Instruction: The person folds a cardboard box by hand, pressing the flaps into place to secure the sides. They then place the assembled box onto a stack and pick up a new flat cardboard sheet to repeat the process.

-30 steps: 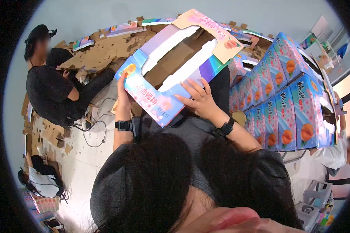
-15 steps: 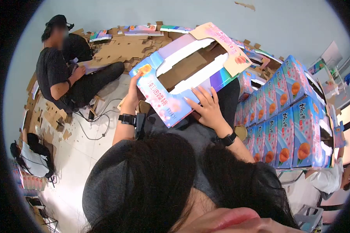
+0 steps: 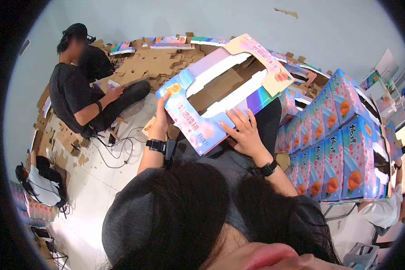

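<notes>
A printed cardboard box with peach and blossom pictures rests over my lap, tilted, its large cut-out opening facing up. Brown cardboard shows inside that opening. My left hand grips the box's left side, with the thumb up on the printed face and the other fingers hidden behind. On the near right edge, my right hand holds the box, its fingers laid over the blue panel by the opening. Both wrists wear black bands.
Stacked printed boxes stand close on my right. Flattened brown cardboard covers the floor ahead. A seated co-worker handles a piece at the left, near black cables. Other people sit at the far left and right.
My view has shifted a little, so the scene sits slightly lower and further right. Both hands keep the same hold on the box. The co-worker's hands at the left have moved slightly.
</notes>
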